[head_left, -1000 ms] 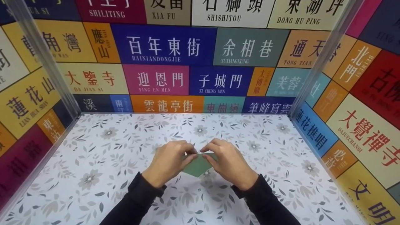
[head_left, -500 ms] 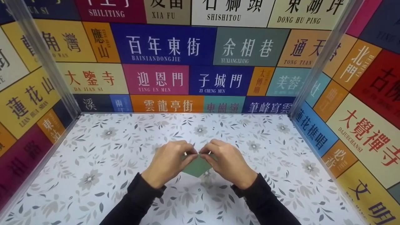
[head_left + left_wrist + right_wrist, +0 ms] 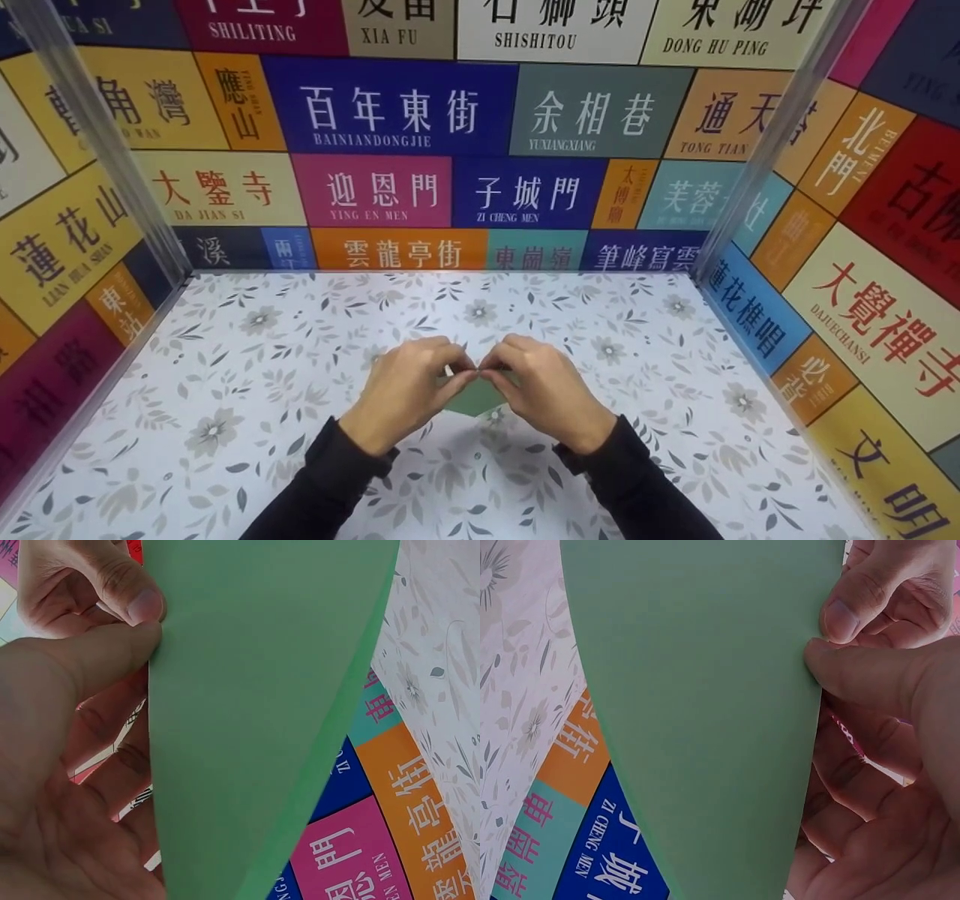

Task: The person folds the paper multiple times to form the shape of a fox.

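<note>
A green sheet of paper [image 3: 474, 399] hangs between the two hands in the head view, one corner pointing down toward me. My left hand [image 3: 411, 386] pinches its upper edge between thumb and fingers. Right beside it, my right hand [image 3: 546, 388] pinches the same edge, the two thumb tips almost meeting. Up close in the left wrist view, the green paper [image 3: 247, 697] shows a second, brighter layer along its far edge, as if doubled over. The green paper [image 3: 697, 705] looks smooth in the right wrist view. Behind the hands, much of the sheet is hidden.
Below the hands lies a white tabletop [image 3: 262, 360] printed with grey flowers and leaves. Colourful sign-patterned panels [image 3: 397, 105] stand at the back and both sides. Clear upright strips [image 3: 142, 187] run up the corners.
My right hand has come in slightly toward the left hand and its fingers have closed on the paper's edge. The paper's lower corner has risen a little.
</note>
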### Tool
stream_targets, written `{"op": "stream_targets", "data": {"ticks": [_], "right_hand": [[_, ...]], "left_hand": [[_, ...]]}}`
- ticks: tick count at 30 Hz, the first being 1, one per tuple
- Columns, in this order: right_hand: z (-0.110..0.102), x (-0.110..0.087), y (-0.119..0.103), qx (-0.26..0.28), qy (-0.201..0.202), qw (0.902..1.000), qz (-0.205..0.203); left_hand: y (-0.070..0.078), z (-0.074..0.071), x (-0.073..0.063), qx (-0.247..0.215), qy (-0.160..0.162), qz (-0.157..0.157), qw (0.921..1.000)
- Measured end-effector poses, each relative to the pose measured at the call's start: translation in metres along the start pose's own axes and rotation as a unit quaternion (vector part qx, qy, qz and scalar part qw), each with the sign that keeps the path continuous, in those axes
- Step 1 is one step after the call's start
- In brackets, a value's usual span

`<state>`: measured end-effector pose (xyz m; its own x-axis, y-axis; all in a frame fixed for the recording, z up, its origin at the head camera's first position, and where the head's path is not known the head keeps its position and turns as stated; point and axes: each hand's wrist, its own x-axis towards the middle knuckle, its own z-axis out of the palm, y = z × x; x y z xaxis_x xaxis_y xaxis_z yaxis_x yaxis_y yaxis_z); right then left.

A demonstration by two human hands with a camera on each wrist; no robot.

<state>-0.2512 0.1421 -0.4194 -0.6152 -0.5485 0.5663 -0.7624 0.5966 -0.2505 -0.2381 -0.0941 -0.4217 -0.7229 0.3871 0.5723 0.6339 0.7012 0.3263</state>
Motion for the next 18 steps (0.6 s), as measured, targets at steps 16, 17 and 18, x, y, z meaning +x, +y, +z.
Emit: {"op": "stream_targets", "data": {"ticks": [16, 17, 18], "right_hand": [[-0.007, 0.002, 0.004, 0.071, 0.005, 0.9971, -0.024], [-0.007, 0.002, 0.004, 0.073, 0.006, 0.9970, -0.024], [-0.008, 0.003, 0.004, 0.074, 0.006, 0.9969, -0.024]], "left_hand": [[-0.004, -0.009, 0.001, -0.009, 0.010, 0.027, 0.9995], [-0.005, -0.011, 0.001, -0.011, 0.011, 0.029, 0.9995], [-0.006, -0.012, 0.001, -0.013, 0.010, 0.029, 0.9994]]}}
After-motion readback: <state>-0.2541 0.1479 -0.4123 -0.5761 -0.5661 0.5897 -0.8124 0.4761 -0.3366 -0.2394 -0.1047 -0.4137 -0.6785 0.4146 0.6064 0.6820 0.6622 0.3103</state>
